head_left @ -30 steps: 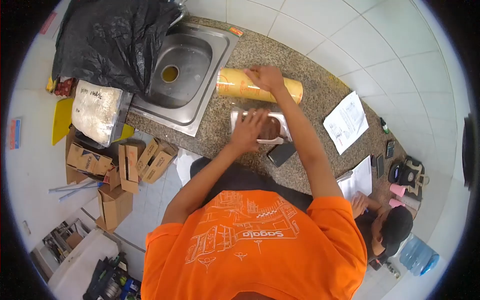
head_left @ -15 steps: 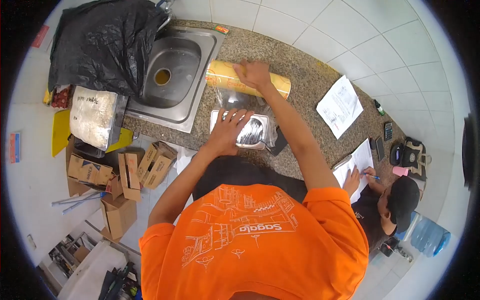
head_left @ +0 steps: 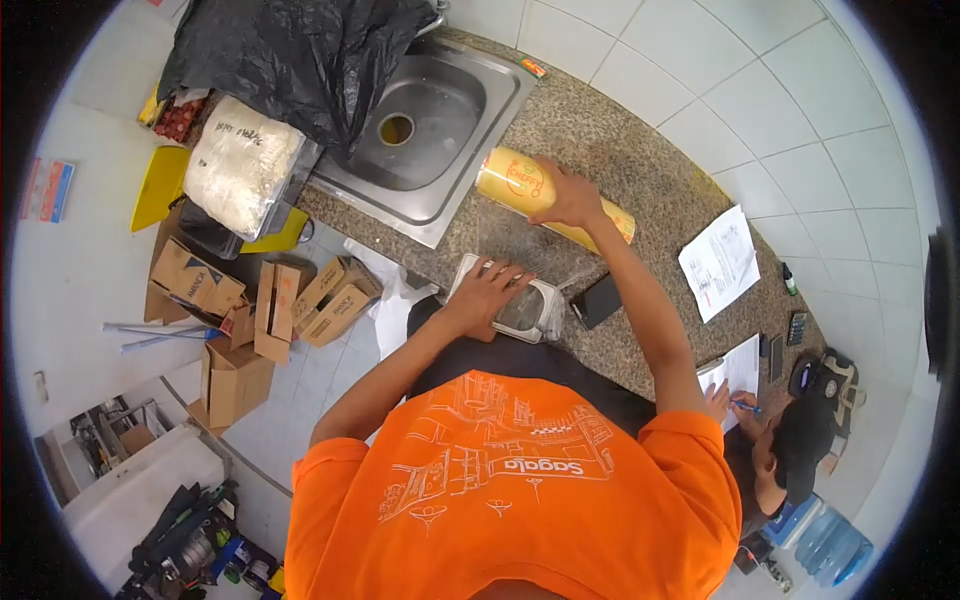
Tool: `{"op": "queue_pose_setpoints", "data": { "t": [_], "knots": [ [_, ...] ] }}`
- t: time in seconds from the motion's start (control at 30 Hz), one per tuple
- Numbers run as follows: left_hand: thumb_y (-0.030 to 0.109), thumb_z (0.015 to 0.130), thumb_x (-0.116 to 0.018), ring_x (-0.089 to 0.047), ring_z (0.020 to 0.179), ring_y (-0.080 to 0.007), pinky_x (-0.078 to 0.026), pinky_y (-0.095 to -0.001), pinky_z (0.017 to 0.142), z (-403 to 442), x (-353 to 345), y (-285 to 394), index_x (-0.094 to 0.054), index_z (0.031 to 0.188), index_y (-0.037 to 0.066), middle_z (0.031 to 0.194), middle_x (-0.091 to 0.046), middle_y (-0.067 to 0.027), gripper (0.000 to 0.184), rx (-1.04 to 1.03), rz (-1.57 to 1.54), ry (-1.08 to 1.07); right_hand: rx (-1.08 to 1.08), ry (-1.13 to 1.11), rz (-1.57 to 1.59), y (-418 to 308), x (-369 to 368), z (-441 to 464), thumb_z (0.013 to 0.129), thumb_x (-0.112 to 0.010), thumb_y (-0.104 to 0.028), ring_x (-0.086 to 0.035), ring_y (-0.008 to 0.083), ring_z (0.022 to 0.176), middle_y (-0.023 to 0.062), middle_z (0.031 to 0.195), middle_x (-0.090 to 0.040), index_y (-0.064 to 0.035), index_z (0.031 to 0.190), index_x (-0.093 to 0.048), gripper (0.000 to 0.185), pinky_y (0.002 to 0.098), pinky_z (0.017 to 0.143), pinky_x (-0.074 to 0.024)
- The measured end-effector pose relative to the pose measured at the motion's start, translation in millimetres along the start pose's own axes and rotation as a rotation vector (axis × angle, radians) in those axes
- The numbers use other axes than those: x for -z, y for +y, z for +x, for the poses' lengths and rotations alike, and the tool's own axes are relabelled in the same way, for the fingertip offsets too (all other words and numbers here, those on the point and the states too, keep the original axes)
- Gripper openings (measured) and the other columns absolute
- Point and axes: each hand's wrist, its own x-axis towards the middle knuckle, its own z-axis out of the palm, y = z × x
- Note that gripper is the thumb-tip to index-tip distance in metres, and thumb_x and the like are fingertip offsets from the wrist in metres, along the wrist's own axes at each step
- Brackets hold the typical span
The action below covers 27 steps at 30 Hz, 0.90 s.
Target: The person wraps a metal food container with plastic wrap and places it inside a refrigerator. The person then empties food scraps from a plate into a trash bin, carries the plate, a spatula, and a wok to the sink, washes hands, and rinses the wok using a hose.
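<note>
My left hand (head_left: 485,297) lies spread on the left part of a small rectangular container (head_left: 545,308) at the counter's near edge. Clear film stretches over the container and back across the counter. Fingers of my right hand (head_left: 570,196) wrap round the middle of a yellow roll of plastic film (head_left: 517,178), which lies slanted on the granite behind the container. A dark phone (head_left: 597,302) rests just right of the container. What is inside the container is hard to make out under the film.
A steel sink (head_left: 430,110) is at the left, beside a black plastic bag (head_left: 300,60). Printed paper (head_left: 720,263) lies on the counter (head_left: 650,190) to the right. Another person (head_left: 790,450) in a dark cap writes at lower right. Cardboard boxes (head_left: 235,380) stand on the floor.
The roll has turned from nearly level to a steeper slant, with my right hand round it. Film now spans from the roll towards the container. My left hand stays on the container.
</note>
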Motion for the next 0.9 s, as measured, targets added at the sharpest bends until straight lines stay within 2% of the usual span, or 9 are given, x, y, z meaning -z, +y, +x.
{"op": "queue_pose_setpoints", "data": {
  "t": [0.1,0.17,0.37,0.47,0.53,0.67,0.77,0.87,0.9],
  "knots": [
    [0.022,0.045,-0.082,-0.036,0.131,-0.0283,-0.019,-0.0473,0.113,3,1,-3,-0.027,0.147,0.013,0.138,-0.041,-0.0098,0.117,-0.045,0.021,-0.022,-0.124,-0.033,0.079,-6,3,-2,0.05,-0.084,-0.053,-0.059,0.0432,0.105,0.0168,0.125,-0.056,-0.0204,0.144,-0.03,0.113,0.052,0.087,-0.0465],
    [0.022,0.045,-0.082,-0.035,0.132,-0.0286,-0.019,-0.0474,0.114,5,7,-6,-0.027,0.147,0.013,0.138,-0.041,-0.01,0.116,-0.06,0.031,-0.026,-0.21,0.048,-0.049,-13,0,-1,0.051,-0.083,-0.047,-0.048,0.0385,0.122,0.0138,0.135,-0.048,-0.0229,0.144,-0.029,0.111,0.0586,0.101,-0.0337],
    [0.037,0.06,-0.081,-0.036,0.132,-0.035,-0.021,-0.0531,0.112,26,10,-17,-0.033,0.142,0.006,0.143,-0.039,-0.0149,0.1,-0.04,-0.147,0.07,-0.091,0.146,-0.176,-22,-12,-11,0.061,-0.08,-0.041,-0.036,0.0365,0.131,0.0135,0.143,-0.036,-0.0226,0.148,-0.023,0.106,0.0603,0.106,-0.0258],
    [0.045,0.063,-0.078,-0.045,0.124,-0.0376,-0.027,-0.0508,0.11,61,7,-30,-0.026,0.145,0.005,0.135,-0.043,-0.0195,0.105,0.249,-0.474,0.006,-0.134,0.057,-0.118,-16,-3,-1,0.063,-0.079,-0.04,-0.032,0.0384,0.134,0.0158,0.145,-0.034,-0.023,0.149,-0.017,0.107,0.0617,0.108,-0.0218],
    [0.049,0.075,-0.066,-0.049,0.121,-0.0395,-0.035,-0.0482,0.105,82,-9,-45,-0.039,0.137,-0.002,0.131,-0.049,-0.0287,0.084,0.803,-0.428,0.512,-0.168,0.017,-0.109,-16,7,6,0.064,-0.079,-0.04,-0.027,0.0386,0.137,0.0169,0.148,-0.029,-0.0236,0.15,-0.015,0.108,0.0618,0.109,-0.0199],
    [0.037,0.073,-0.068,-0.054,0.116,-0.038,-0.048,-0.0453,0.091,130,-50,-108,-0.025,0.143,0.001,0.119,-0.055,-0.0316,0.09,0.923,-0.558,0.497,-0.022,-0.026,-0.263,-14,-1,29,0.067,-0.077,-0.042,-0.014,0.0382,0.143,0.0184,0.155,-0.015,-0.0262,0.151,-0.009,0.109,0.062,0.11,-0.0149],
    [0.032,0.072,-0.067,-0.061,0.106,-0.0376,-0.05,-0.0424,0.089,140,-23,-107,-0.044,0.132,-0.001,0.115,-0.06,-0.0279,0.073,1.046,-0.684,0.422,0.033,0.035,-0.18,-27,3,43,0.061,-0.078,-0.026,-0.011,0.0359,0.144,0.0181,0.155,-0.011,-0.0237,0.15,-0.016,0.108,0.0608,0.111,-0.0161],
    [0.028,0.07,-0.067,-0.065,0.095,-0.0355,-0.053,-0.0439,0.081,151,-47,-118,-0.071,0.089,0.001,0.099,-0.068,-0.0206,0.034,0.938,-0.709,0.41,0.227,-0.015,-0.458,-60,34,44,0.071,-0.073,-0.036,-0.016,0.033,0.144,0.0148,0.155,-0.018,-0.0221,0.147,-0.028,0.09,0.0578,0.113,-0.0151],
    [0.028,0.07,-0.067,-0.065,0.095,-0.0355,-0.053,-0.0439,0.081,147,-43,-114,-0.071,0.089,0.001,0.099,-0.068,-0.0206,0.034,0.947,-0.713,0.426,0.244,-0.012,-0.466,-53,24,55,0.071,-0.073,-0.036,-0.016,0.033,0.144,0.0148,0.155,-0.018,-0.0221,0.147,-0.028,0.09,0.0578,0.113,-0.0151]
  ]
}}
